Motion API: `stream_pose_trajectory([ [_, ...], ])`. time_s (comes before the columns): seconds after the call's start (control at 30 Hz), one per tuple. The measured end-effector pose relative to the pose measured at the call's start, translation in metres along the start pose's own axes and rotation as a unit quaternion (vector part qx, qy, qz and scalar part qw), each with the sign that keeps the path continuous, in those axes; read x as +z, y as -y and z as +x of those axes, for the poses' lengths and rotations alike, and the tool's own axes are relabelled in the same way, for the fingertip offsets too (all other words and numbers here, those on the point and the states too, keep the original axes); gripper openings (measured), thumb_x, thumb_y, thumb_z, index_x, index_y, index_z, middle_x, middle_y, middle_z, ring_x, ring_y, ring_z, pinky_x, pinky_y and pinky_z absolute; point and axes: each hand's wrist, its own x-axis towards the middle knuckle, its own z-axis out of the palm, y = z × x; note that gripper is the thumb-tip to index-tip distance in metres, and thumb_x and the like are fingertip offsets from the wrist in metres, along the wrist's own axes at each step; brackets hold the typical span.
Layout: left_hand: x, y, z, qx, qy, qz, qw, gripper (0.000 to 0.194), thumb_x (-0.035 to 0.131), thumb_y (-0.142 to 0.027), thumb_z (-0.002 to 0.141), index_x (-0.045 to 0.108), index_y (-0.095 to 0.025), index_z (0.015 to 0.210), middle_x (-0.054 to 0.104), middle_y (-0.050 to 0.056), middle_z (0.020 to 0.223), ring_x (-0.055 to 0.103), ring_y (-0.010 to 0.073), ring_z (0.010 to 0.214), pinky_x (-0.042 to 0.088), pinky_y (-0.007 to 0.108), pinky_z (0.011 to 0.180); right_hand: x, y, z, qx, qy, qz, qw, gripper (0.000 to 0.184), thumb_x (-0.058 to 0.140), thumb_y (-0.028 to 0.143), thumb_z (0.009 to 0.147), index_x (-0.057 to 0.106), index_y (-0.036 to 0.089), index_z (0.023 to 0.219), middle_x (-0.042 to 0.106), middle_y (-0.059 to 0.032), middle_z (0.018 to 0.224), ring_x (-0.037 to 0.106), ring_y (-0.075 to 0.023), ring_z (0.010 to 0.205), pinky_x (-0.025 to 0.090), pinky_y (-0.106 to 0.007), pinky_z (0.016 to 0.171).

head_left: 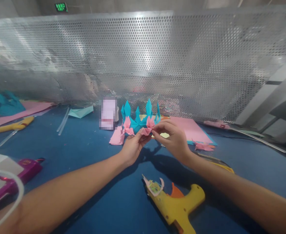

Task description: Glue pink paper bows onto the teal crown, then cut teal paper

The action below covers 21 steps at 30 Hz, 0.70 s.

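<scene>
A folded paper crown (138, 124), blue with tall points and pink folded pieces along its lower front, is held up off the table in the middle of the view. My left hand (132, 147) grips its lower edge from below, thumb against a pink piece. On the right side, my right hand (172, 138) pinches the edge of a pink piece (149, 123) between thumb and fingertips. Below the hands, a yellow glue gun (173, 206) with an orange trigger lies on its side on the blue table (89, 182).
Pink paper sheets (194, 130) lie behind my right hand, with a pink folded flower (203, 145) nearby. Folded pink paper (117, 136) and glue sticks (63, 121) are on the left. A purple device (29, 170) with a white cable sits front left. Perforated metal panel (138, 58) closes the back.
</scene>
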Motion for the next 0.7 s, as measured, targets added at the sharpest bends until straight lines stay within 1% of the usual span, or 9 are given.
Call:
stream_pose_trajectory([
  [0.17,-0.0011,0.0008,0.0011,-0.001,-0.002,0.001,1.0,0.015,0.079,-0.025,0.063,0.07,-0.013,0.067,0.071,0.002,0.076,0.063,0.0122,0.075,0.051,0.028,0.083,0.0008,0.0002,0.0012,-0.02,0.009,-0.025,0.999,0.007,0.06,0.014,0.08,0.063,0.019,0.083,0.06,-0.0011,0.079,0.059,-0.0122,0.069,0.052,-0.026,0.065],
  [0.27,-0.0009,0.0005,0.0011,0.002,0.005,0.001,1.0,0.017,0.079,-0.026,0.063,0.071,-0.012,0.068,0.071,0.002,0.076,0.064,0.0127,0.077,0.05,0.028,0.084,0.0006,0.0002,0.0015,-0.03,0.012,-0.037,0.999,0.008,0.06,0.012,0.079,0.063,0.019,0.083,0.062,-0.0009,0.078,0.059,-0.0124,0.07,0.051,-0.025,0.065],
  [0.47,0.0012,-0.0011,-0.001,0.004,-0.002,0.0,1.0,0.014,0.078,-0.023,0.063,0.069,-0.013,0.064,0.07,0.001,0.072,0.063,0.0126,0.074,0.05,0.03,0.085,0.0006,-0.0004,0.0021,-0.034,0.014,-0.053,0.998,0.006,0.061,0.016,0.08,0.065,0.02,0.082,0.064,-0.002,0.079,0.06,-0.0134,0.068,0.051,-0.027,0.066],
  [0.6,0.0019,-0.0018,-0.0012,0.003,-0.011,0.006,1.0,0.012,0.076,-0.022,0.063,0.068,-0.014,0.063,0.069,0.0,0.07,0.063,0.0123,0.071,0.049,0.03,0.085,-0.0003,0.0002,0.0027,-0.034,0.017,-0.063,0.997,0.005,0.061,0.018,0.081,0.065,0.021,0.082,0.066,-0.0025,0.079,0.061,-0.0147,0.071,0.052,-0.029,0.067],
  [0.7,0.0017,-0.0025,-0.0008,0.002,-0.002,0.009,1.0,0.012,0.076,-0.023,0.064,0.068,-0.014,0.066,0.07,0.0,0.073,0.064,0.0124,0.074,0.049,0.028,0.084,-0.0011,0.0013,0.0027,-0.033,0.018,-0.069,0.997,0.005,0.061,0.018,0.081,0.066,0.021,0.081,0.066,-0.0028,0.079,0.062,-0.0152,0.073,0.052,-0.029,0.067],
])
